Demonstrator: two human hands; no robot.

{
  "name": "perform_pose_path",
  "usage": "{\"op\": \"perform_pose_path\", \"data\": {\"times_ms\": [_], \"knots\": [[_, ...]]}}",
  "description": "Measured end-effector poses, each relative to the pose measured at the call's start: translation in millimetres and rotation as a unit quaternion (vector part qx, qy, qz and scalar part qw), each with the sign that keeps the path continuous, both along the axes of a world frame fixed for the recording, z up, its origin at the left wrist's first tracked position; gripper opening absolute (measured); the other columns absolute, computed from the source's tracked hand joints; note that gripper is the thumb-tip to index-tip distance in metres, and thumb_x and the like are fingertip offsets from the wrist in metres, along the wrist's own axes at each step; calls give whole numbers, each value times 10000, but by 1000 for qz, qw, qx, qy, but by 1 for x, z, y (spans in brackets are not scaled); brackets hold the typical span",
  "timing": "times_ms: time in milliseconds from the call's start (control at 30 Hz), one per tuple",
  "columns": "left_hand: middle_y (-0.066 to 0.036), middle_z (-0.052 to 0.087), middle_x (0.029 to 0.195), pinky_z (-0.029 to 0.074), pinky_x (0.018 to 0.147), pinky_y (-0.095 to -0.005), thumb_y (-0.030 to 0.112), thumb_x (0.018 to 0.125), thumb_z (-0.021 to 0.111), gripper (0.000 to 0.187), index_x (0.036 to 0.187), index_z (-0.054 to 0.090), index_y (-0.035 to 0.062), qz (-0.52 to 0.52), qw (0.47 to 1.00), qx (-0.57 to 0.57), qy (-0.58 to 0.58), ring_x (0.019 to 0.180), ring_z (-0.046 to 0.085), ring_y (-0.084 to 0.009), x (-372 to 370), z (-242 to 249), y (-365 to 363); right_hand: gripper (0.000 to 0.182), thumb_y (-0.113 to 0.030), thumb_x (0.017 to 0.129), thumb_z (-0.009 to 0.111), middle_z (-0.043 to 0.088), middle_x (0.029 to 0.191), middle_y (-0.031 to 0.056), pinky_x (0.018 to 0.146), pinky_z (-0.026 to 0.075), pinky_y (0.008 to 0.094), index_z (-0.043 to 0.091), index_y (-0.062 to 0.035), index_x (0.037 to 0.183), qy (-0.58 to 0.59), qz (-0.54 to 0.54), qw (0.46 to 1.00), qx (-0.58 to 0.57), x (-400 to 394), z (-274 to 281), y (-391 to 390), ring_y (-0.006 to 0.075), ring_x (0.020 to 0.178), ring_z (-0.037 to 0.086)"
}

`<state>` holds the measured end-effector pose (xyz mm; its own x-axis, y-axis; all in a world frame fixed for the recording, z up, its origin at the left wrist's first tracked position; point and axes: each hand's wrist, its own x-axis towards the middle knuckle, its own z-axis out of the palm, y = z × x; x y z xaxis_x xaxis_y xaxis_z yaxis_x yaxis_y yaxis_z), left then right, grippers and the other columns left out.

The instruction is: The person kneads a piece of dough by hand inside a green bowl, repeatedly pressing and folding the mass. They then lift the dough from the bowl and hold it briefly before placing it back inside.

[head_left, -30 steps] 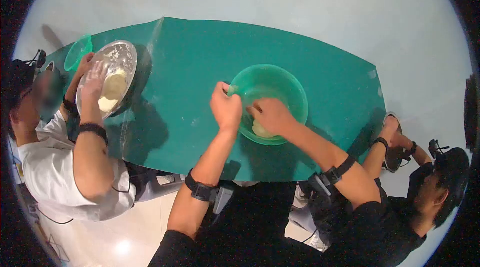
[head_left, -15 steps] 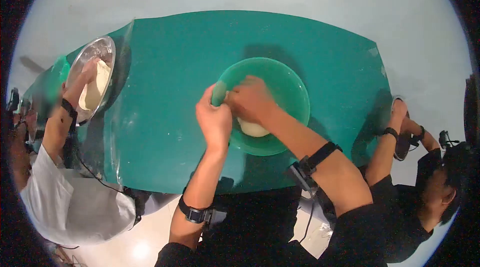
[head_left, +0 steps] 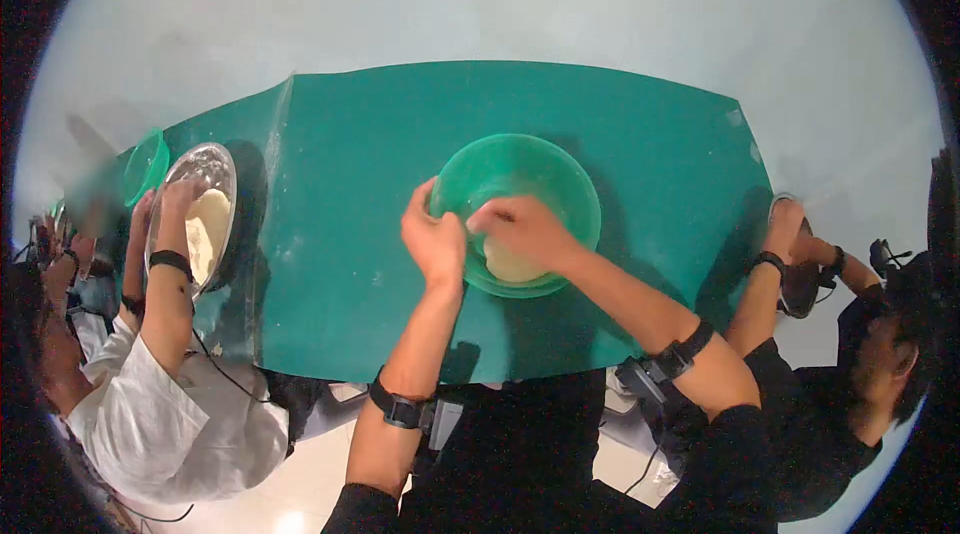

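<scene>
A green plastic bowl (head_left: 570,169) stands on the green table with a pale lump of dough (head_left: 512,266) low inside it. My left hand (head_left: 436,239) grips the bowl's left rim, fingers outside and thumb near the edge. Over the dough, inside the bowl, is my right hand (head_left: 525,231), its fingers curled and closed. Its fingertips come close to my left thumb. Whatever those fingers hold, if anything, is hidden and slightly blurred.
At the left, a person in a white shirt (head_left: 150,424) has a hand in a metal bowl (head_left: 232,204) of dough, with a green bowl (head_left: 148,169) behind. On the right, another person's hands (head_left: 788,229) hold a dark object (head_left: 800,289) past the table (head_left: 340,154).
My right hand has come lower, with its fingers curled more tightly, and more dough shows. The bowl appears tilted differently. The left person's hands have shifted at the metal bowl.
</scene>
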<state>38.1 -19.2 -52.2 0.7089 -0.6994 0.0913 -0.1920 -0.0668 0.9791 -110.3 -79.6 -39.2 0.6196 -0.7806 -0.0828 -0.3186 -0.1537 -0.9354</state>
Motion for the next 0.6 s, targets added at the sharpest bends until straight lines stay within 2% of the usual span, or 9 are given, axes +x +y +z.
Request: {"op": "perform_pose_path", "data": {"times_ms": [133, 167, 200, 233, 267, 367, 467, 567, 600], "knots": [[-205, 757, 1094, 529, 940, -344, -94, 724, 488, 516, 1202, 680, -66, -14, 999, -47, 3, 1019, 726, -262, 7, -8, 1, 206, -240, 988, 625, 722, 1127, 154, 885, 536, 413, 762, -88, 1008, -125, -40, 948, 290, -20, 12, -12, 298, 972, 699], [-200, 756, 1094, 528, 937, -340, -96, 723, 487, 512, 1196, 681, -62, -12, 999, -36, 5, 1019, 724, -257, 8, -7, 0, 219, -251, 993, 612, 722, 1101, 152, 875, 536, 448, 761, -94, 1025, -49, -18, 993, 105, -16, -5, -14, 320, 977, 696], [-196, 756, 1095, 527, 935, -337, -97, 723, 487, 508, 1191, 682, -59, -10, 1000, -21, 10, 1019, 722, -252, 5, 0, -1, 232, -261, 998, 600, 722, 1075, 149, 866, 536, 483, 760, -100, 1042, 32, 2, 996, -80, -14, -35, -18, 342, 983, 692], [-191, 756, 1095, 525, 933, -333, -99, 723, 487, 504, 1185, 683, -56, -5, 1000, -5, 18, 1019, 719, -247, 2, 4, -2, 246, -272, 1003, 587, 721, 1049, 147, 857, 536, 518, 759, -106, 1059, 116, 24, 958, -261, -9, -32, -17, 363, 988, 688], [-187, 755, 1098, 523, 935, -332, -100, 722, 487, 505, 1184, 685, -51, -8, 1000, -19, 20, 1023, 716, -244, 1, 0, -3, 283, -305, 1002, 565, 696, 1002, 167, 875, 524, 551, 736, -95, 1084, 189, 129, 905, -360, -11, -30, -16, 369, 1018, 665], [-175, 752, 1107, 515, 946, -332, -105, 720, 485, 506, 1180, 688, -39, -14, 999, -35, 24, 1038, 704, -238, 8, -10, -3, 330, -322, 975, 558, 677, 1067, 192, 929, 519, 550, 687, -71, 1146, 237, 125, 907, -325, 6, -12, 12, 396, 1069, 641], [-164, 744, 1111, 508, 958, -331, -114, 723, 474, 509, 1178, 689, -33, -15, 999, -22, 47, 1051, 692, -235, 8, -3, -2, 369, -294, 934, 594, 647, 1126, 207, 942, 521, 551, 630, -37, 1196, 218, 109, 876, -416, 15, -8, 36, 402, 1098, 621], [-149, 737, 1109, 507, 959, -324, -126, 731, 458, 511, 1178, 688, -32, -18, 997, -16, 75, 1047, 683, -223, 11, -2, 0, 342, -245, 918, 617, 622, 1169, 223, 951, 532, 525, 604, -10, 1166, 295, 102, 872, -377, 36, -4, 27, 406, 1124, 609], [-143, 734, 1109, 506, 961, -321, -129, 735, 454, 509, 1177, 688, -33, -27, 996, -11, 84, 1047, 680, -218, 11, 5, 3, 325, -230, 908, 628, 623, 1160, 224, 941, 536, 516, 601, -11, 1146, 294, 64, 870, -392, 44, -11, 22, 405, 1116, 614]]}}
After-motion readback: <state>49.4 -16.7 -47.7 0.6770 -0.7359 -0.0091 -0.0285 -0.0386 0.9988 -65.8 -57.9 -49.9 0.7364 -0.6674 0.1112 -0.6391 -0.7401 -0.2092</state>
